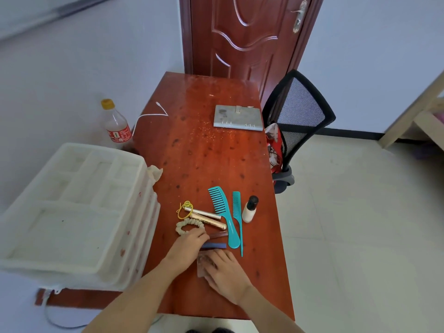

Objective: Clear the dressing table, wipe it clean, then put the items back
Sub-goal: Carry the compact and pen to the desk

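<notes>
On the red-brown dressing table (206,150), near its front edge, lie a wide teal comb (224,215), a thin teal tail comb (237,217), a small white bottle with a black cap (249,210), two gold tubes (209,217), yellow rubber bands (183,209) and a cream scrunchie (188,225). My left hand (188,246) rests on a brown hair clip (218,234) and a blue one (215,246), fingers closed around them. My right hand (224,270) lies flat on a brownish patterned piece (203,263).
A silver flat box (236,117) sits at the far right of the table, a white cable (153,114) at the far left. A white plastic drawer unit (72,207) with a crumpled cloth (153,173) stands left. A bottle (116,126) and a black mesh chair (298,121) flank the table.
</notes>
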Demonstrator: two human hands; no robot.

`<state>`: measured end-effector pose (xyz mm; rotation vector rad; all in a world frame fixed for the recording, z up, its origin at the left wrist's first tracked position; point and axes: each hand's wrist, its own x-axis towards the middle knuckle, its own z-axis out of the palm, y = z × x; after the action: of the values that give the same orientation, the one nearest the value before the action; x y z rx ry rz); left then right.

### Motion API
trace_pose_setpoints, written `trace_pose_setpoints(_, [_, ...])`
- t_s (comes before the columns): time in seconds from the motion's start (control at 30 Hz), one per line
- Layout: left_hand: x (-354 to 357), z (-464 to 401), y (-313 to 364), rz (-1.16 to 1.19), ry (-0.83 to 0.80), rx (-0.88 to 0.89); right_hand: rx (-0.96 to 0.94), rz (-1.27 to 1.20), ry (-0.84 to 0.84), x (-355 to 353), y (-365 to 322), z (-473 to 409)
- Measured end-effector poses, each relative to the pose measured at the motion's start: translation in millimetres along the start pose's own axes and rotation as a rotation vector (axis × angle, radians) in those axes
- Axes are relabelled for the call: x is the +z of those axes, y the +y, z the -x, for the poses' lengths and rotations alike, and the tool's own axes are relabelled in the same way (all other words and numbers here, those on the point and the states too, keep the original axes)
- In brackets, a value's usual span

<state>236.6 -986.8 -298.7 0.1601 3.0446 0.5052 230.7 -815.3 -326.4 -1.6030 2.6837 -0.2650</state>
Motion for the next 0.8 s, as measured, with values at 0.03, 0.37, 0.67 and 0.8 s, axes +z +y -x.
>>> trace_pose_setpoints(0.03, [-1.3, 4.5, -4.9, -0.013, 0.047, 0.031, 0.018, 0.024, 0.0, -0.3, -0.2, -3.6])
trace_pose_setpoints(0.37, [6.7, 43.7, -27.3, -0.296, -0.16, 0.017, 0.174, 0.102, -0.213, 4.1, -0.1, -20.2])
trace_pose_setpoints(0.67, [8.1, 43.2, -24.5, -0.344, -0.117, 0.038, 0.191, 0.063, -0.207, -11.3, -1.4, -20.9])
trace_pose_setpoints(0.8, [0.0, 51.9, -15.7, -0.352, -0.026, -0.001, 0.165, 0.066, -0.143, -18.1, 1.6, -20.4])
